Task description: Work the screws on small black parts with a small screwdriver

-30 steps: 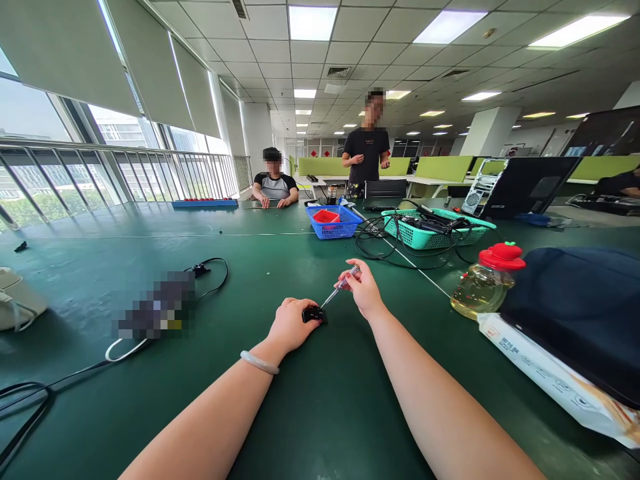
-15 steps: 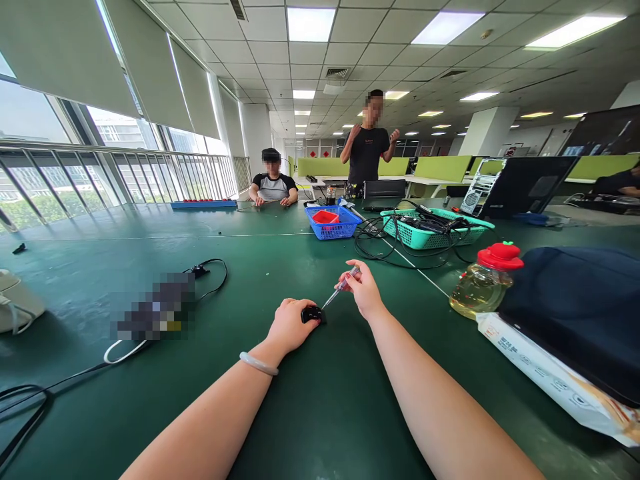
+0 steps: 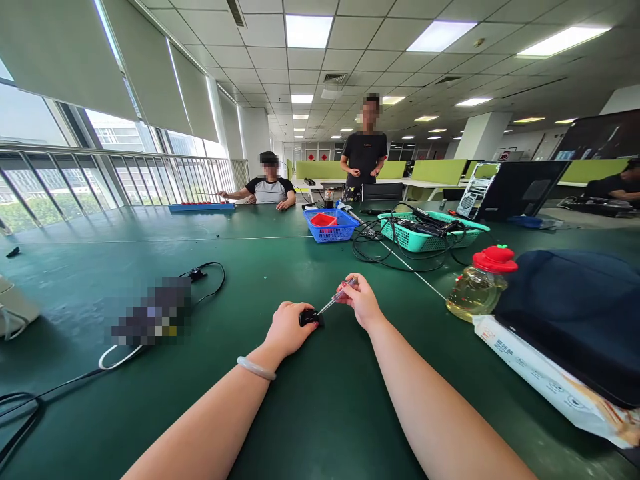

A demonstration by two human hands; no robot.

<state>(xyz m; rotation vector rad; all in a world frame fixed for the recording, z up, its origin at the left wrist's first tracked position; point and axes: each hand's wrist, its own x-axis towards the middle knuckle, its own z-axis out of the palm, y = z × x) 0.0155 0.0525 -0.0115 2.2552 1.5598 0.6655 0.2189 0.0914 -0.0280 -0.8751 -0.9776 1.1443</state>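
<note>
My left hand [image 3: 287, 328] is closed over a small black part [image 3: 309, 317] and presses it onto the green table [image 3: 320, 407]. A white bangle [image 3: 256, 368] sits on that wrist. My right hand [image 3: 361, 301] pinches a small screwdriver [image 3: 337, 297] with a clear reddish handle. Its metal tip slants down to the left and meets the black part.
A bottle of yellow oil with a red cap [image 3: 479, 283] stands to the right, beside a dark bag [image 3: 575, 313] and a white packet [image 3: 545, 383]. A blue basket [image 3: 330, 227] and a teal basket of cables [image 3: 425, 232] lie further back. Black cables [image 3: 205, 283] run on the left. Two people are at the far end.
My hands hold the same grip on the part and screwdriver. The standing person at the far end has lowered both arms, and the view has tilted slightly down.
</note>
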